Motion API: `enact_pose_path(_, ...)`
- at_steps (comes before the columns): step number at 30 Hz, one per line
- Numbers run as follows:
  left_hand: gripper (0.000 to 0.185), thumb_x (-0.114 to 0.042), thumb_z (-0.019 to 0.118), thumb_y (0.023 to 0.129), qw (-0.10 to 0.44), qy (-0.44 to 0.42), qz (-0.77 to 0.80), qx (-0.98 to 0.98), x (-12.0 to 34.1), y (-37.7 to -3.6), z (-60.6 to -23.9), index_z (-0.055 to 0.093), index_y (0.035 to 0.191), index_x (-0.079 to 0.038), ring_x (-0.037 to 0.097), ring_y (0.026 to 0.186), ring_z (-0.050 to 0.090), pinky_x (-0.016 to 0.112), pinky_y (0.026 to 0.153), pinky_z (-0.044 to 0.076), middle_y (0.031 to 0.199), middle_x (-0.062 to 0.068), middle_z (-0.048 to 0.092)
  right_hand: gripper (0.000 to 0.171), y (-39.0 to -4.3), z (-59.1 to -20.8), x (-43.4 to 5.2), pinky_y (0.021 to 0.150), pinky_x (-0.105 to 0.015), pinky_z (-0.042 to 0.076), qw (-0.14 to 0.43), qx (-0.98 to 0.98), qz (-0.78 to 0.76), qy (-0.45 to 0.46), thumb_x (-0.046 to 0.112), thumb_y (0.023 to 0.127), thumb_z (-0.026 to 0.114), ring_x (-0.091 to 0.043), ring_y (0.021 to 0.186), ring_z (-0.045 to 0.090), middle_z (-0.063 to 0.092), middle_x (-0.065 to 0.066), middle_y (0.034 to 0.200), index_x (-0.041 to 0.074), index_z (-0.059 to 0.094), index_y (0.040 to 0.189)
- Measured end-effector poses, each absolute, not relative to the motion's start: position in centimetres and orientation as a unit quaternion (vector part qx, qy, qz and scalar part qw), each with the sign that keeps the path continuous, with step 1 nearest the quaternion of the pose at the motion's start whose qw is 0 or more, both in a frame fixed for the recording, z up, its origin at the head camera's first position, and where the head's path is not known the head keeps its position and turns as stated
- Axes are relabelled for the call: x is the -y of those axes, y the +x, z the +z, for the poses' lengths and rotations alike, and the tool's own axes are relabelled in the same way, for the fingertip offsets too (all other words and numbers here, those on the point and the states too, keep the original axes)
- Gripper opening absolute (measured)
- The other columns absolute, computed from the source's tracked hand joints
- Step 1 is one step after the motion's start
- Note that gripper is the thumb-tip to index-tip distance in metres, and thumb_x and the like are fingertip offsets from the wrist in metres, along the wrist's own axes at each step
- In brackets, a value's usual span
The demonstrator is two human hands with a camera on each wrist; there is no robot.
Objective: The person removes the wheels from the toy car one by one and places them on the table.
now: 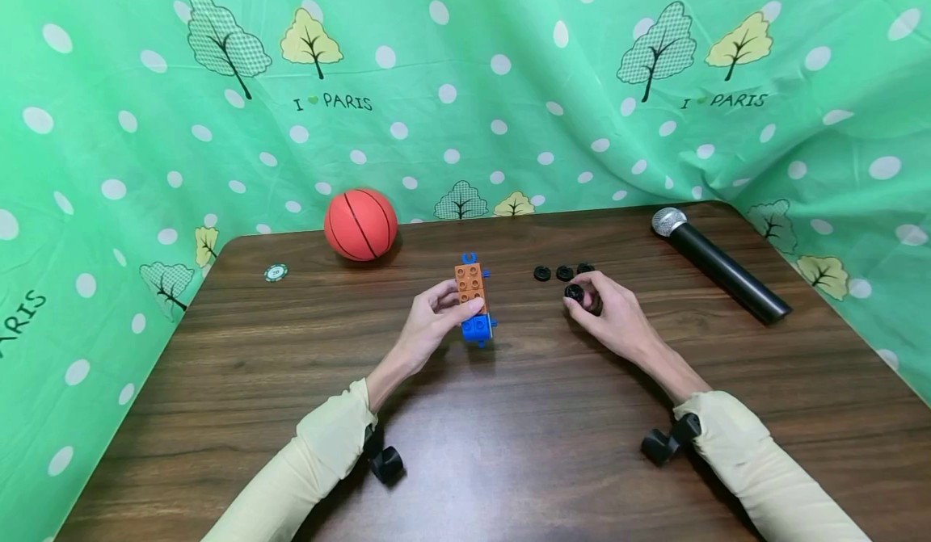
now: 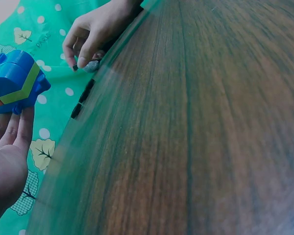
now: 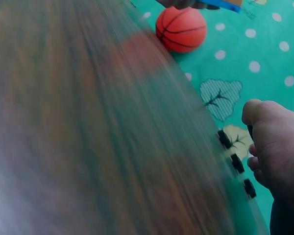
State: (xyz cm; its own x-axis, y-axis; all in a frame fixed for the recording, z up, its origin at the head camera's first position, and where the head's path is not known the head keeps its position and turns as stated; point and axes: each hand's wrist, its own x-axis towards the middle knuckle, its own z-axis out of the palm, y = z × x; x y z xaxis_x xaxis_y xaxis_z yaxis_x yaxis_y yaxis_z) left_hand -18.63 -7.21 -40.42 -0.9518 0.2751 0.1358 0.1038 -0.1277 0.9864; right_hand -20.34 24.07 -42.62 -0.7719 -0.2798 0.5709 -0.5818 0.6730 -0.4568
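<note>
Near the middle of the table, my left hand [image 1: 425, 328] holds a toy vehicle body built of orange and blue blocks [image 1: 470, 278], thumb on top and fingers beneath. Small blue pegs stick out of its sides, and a blue hook tops its far end. The left wrist view shows its blue end [image 2: 14, 73] with a yellow-green stripe. To the right, my right hand [image 1: 614, 320] pinches a small black toy wheel [image 1: 574, 292] between thumb and fingers. Three more black wheels [image 1: 541, 273] lie in a row just beyond that hand, the rightmost partly hidden by its fingers.
A red ball [image 1: 360, 224] with black lines sits at the back left, and a poker chip [image 1: 275, 272] lies farther left. A black microphone [image 1: 720, 266] lies at the back right. Behind the wooden table [image 1: 509, 445] hangs a green dotted curtain [image 1: 407, 25].
</note>
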Motion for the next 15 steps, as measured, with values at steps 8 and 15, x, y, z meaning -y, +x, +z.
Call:
enact_pose_path(8,0.039,-0.015,0.07,0.095,0.061,0.144,0.744,-0.65,7.2,-18.6,-40.5,0.063,0.128,0.005,0.014,0.094,0.071,0.028,0.083,0.056,0.108,0.01,0.074,0.026,-20.9,-42.4,-25.4,0.064,-0.019,0.039,0.238,0.888,0.328,0.219,0.004,0.092,0.075,-0.015,0.073,0.053,0.056,-0.004,0.084,0.002,0.065,0.115)
enact_pose_path(15,0.038,-0.014,0.07,0.095,0.059,0.149,0.744,-0.648,7.2,-18.6,-40.5,0.063,0.126,0.006,0.014,0.094,0.071,0.027,0.084,0.055,0.108,0.01,0.074,0.026,-21.6,-42.2,-26.2,0.065,-0.02,0.04,0.239,0.893,0.322,0.206,0.003,0.092,0.073,-0.018,0.075,0.054,0.057,-0.006,0.085,-0.001,0.064,0.116)
